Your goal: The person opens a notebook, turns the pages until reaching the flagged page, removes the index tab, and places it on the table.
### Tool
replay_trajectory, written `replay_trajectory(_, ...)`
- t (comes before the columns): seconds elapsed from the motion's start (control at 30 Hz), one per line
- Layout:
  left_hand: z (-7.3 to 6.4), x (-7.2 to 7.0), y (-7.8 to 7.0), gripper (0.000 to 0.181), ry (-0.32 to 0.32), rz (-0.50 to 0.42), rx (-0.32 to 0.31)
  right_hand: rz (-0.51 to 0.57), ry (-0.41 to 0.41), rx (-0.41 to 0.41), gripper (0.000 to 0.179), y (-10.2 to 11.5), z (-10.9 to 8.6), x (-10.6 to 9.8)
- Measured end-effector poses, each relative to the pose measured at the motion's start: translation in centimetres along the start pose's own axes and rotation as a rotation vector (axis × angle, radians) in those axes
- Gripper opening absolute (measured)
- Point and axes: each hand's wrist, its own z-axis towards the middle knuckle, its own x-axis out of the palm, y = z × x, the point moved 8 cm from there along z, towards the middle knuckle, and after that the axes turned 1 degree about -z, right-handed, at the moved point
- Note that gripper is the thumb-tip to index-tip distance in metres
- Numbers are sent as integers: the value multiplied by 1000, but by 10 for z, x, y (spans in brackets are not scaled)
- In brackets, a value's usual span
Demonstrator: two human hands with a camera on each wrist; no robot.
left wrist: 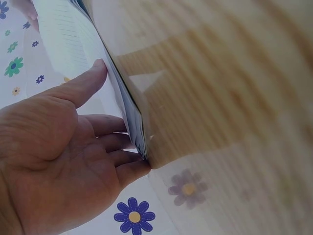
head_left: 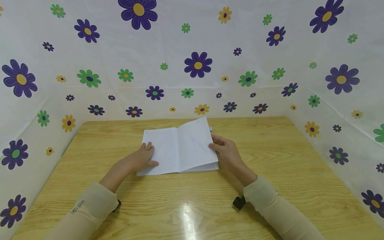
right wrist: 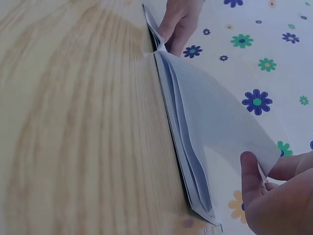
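An open notebook with white lined pages lies on the wooden table. My left hand rests on its left page, fingers fairly straight and thumb extended; in the left wrist view that hand lies along the notebook's edge. At the right side, my right hand pinches the outer edge of a page that is raised off the stack beneath. The right wrist view shows the thumb and fingers of this hand on either side of the lifted page, which curves up from the spine.
The wooden table spreads around the notebook. White cloth with printed flowers stands behind it and along both sides. A small light-blue tab sticks out at the notebook's upper right. A dark wrist device shows beneath the right sleeve.
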Motion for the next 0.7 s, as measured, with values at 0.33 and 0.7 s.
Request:
replay_trajectory(0.33,1,0,0,79,1,3,-4,145,42,50,53,0,0,3)
replay_trajectory(0.7,2,1,2,79,7,2,-12,163,78,48,51,-2,7,29)
